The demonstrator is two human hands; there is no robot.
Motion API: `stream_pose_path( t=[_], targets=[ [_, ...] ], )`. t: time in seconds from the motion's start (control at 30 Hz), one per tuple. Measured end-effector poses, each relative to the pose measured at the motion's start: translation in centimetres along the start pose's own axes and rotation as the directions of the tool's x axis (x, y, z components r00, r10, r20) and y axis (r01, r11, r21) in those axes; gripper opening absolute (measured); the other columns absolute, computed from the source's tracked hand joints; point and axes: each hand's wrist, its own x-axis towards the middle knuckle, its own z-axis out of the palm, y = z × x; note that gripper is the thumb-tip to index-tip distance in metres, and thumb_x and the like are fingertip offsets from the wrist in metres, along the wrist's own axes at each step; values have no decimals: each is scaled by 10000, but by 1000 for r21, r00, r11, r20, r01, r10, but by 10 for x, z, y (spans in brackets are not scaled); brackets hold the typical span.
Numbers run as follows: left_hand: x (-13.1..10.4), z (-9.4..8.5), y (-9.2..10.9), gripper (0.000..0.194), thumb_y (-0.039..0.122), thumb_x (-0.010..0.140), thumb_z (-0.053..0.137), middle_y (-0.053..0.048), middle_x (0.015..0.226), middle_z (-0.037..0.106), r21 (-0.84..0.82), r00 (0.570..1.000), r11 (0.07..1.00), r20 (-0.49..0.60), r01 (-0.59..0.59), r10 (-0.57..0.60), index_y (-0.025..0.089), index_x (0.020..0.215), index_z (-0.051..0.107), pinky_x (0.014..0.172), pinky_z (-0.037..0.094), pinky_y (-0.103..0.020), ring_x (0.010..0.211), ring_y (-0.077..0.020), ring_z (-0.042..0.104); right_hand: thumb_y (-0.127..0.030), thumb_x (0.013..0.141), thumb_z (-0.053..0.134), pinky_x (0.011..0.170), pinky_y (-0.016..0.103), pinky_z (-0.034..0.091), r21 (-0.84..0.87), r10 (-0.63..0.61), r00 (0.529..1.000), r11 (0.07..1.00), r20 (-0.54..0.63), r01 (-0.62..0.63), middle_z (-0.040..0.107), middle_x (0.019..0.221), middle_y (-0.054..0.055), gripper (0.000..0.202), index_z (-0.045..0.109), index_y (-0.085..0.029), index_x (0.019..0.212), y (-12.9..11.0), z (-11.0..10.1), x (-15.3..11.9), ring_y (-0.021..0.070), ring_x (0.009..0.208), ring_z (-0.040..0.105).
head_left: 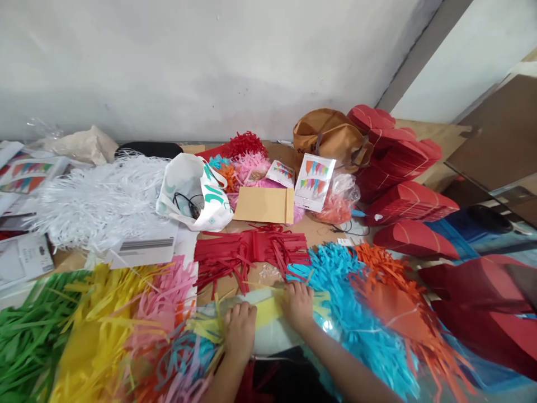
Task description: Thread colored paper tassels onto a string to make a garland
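Note:
Between my two hands stretches a yellow fringed tissue-paper strip (268,311), its cut ends sticking out at both sides. My left hand (240,327) has its fingers curled over the left part of the strip. Over the right part, my right hand (298,305) is bent down in the same way; both sets of fingertips are partly hidden. Under the strip lies a pale, whitish surface (279,338) close to my body. Just beyond it, a dark red fringed tissue-paper strip (251,246) is spread flat on the brown cardboard (224,285).
Green (33,313), yellow (100,330) and pink fringes (163,302) lie left; blue (348,296) and orange ones (394,313) right. Behind are white shredded paper (100,196), a white bag (193,193), a brown envelope (264,205) and a printed card (314,182). Red bundles (411,201) stack right.

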Motion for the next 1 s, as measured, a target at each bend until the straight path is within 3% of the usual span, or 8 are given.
stream_pose_path(
  t=[0.07, 0.13, 0.2, 0.37, 0.53, 0.63, 0.77, 1.0],
  targets=[
    [-1, 0, 2, 297, 129, 908, 423, -54, 1029, 689, 3, 995, 995, -10, -99, 99, 220, 977, 697, 956, 359, -408, 1023, -239, 568, -220, 811, 621, 983, 463, 237, 22, -222, 974, 975, 40, 221, 639, 1148, 121, 242, 636, -190, 1051, 3, -4, -7, 298, 1077, 499],
    [-3, 0, 3, 297, 110, 890, 424, -64, 984, 688, 9, 988, 989, -36, -149, 149, 198, 935, 704, 957, 359, -408, 1002, -239, 560, -215, 793, 617, 1020, 457, 212, 93, -490, 862, 872, 133, 481, 656, 1086, 94, 216, 648, -189, 1005, 6, -4, -13, 269, 1050, 504],
    [-7, -1, 5, 257, 134, 857, 469, -76, 967, 686, 15, 984, 986, -72, -164, 164, 182, 945, 705, 1013, 323, -441, 1009, -251, 549, -241, 807, 603, 1013, 454, 217, 134, -593, 784, 806, 183, 577, 673, 974, 72, 139, 664, -189, 920, 8, -2, -14, 244, 981, 519],
    [-17, 4, 10, 305, 224, 778, 565, -88, 1012, 689, 9, 982, 992, -146, -123, 123, 161, 1049, 689, 1119, 173, -549, 1030, -277, 545, -225, 833, 586, 935, 409, 258, 178, -513, 846, 855, 147, 488, 673, 771, 28, 128, 656, -190, 731, 9, 4, -2, 187, 839, 543],
    [-18, 16, 7, 314, 115, 846, 469, -73, 1010, 709, -31, 982, 997, -181, -65, 58, 213, 1026, 707, 1109, 187, -561, 1054, -267, 568, -276, 831, 610, 941, 391, 261, 206, -491, 861, 863, 131, 461, 694, 857, 27, 102, 669, -202, 868, 9, 2, 4, 192, 876, 570],
    [-17, 20, -2, 303, 119, 870, 475, -54, 1033, 728, -79, 981, 995, -191, -55, 39, 242, 1009, 715, 1114, 171, -567, 1118, -263, 564, -396, 787, 695, 975, 402, 244, 220, -514, 846, 849, 141, 480, 698, 980, 46, 291, 672, -218, 1015, 12, 0, 4, 224, 978, 559],
    [-19, 20, -17, 283, 138, 868, 509, -2, 1015, 752, -135, 983, 990, -181, -37, 12, 293, 944, 733, 1114, 177, -540, 1126, -238, 582, -323, 881, 637, 938, 376, 248, 219, -501, 846, 859, 182, 462, 709, 901, 8, 117, 712, -241, 844, 20, 0, 11, 194, 950, 560],
    [-9, 11, -25, 311, 306, 942, 442, -18, 969, 763, -134, 983, 990, -169, 43, -66, 264, 849, 736, 1017, 265, -503, 1093, -247, 586, -335, 930, 569, 820, 353, 283, 149, -420, 883, 906, 210, 395, 704, 846, 34, 219, 696, -200, 812, 16, 2, 30, 203, 876, 578]
  ],
)
